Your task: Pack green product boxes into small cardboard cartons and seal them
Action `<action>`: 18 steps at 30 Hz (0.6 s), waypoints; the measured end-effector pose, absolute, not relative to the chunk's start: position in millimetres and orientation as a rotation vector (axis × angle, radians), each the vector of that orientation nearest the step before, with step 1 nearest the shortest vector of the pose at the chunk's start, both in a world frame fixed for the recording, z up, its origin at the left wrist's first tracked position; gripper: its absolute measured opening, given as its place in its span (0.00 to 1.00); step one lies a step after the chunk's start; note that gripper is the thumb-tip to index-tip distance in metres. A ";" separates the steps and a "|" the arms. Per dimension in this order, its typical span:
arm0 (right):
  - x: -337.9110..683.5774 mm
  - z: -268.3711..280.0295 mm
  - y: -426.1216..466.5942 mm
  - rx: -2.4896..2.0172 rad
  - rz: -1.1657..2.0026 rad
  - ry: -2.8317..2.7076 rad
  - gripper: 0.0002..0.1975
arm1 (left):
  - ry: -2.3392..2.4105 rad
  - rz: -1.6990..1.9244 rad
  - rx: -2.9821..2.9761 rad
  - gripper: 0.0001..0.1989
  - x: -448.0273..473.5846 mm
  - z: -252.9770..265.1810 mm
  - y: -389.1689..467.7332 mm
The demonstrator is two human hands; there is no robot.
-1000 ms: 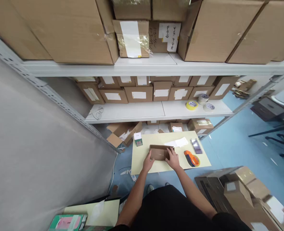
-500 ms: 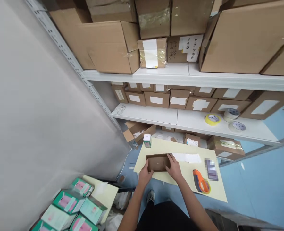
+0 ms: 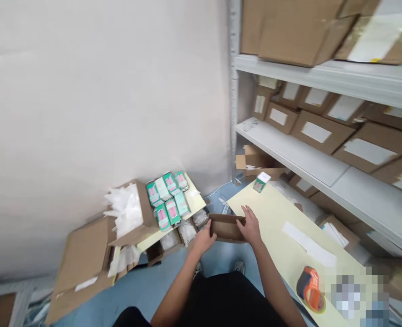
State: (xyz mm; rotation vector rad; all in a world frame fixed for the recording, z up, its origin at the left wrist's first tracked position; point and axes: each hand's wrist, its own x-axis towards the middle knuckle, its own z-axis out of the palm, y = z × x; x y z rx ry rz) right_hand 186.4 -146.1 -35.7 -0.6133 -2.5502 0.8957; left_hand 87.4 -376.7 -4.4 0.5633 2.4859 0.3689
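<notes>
Between my two hands is a small open cardboard box (image 3: 227, 228), its bare inside facing up, held clear of the table's left edge. My left hand (image 3: 205, 237) grips its left end with the thumb near the front rim. At the right end, my right hand (image 3: 250, 226) clasps the box wall, fingers over the outside. A small green and white carton (image 3: 261, 181) stands at the far corner of the pale yellow table (image 3: 255, 204). On that table lie white paper strips (image 3: 310, 244) and an orange tape dispenser (image 3: 310, 290).
To the left, several green and pink cartons (image 3: 170, 184) stand on a second table, beside a large cardboard box (image 3: 148, 204) with white bags. A metal shelf (image 3: 289, 145) with labelled boxes rises on the right. An open carton (image 3: 260, 163) sits behind the table.
My view and body have turned left. The cardboard box has moved with both hands from over the yellow table to the gap at its left. Both hands keep their hold.
</notes>
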 end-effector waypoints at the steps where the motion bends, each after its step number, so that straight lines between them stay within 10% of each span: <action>1: 175.5 -31.9 -156.0 -0.538 0.904 -2.571 0.31 | 2.501 0.399 0.497 0.39 89.2 -3.1 -395.5; 18: 31.0 -1.6 -508.1 0.307 1.105 -2.728 0.28 | 2.697 0.635 -0.080 0.39 86.9 12.9 -745.1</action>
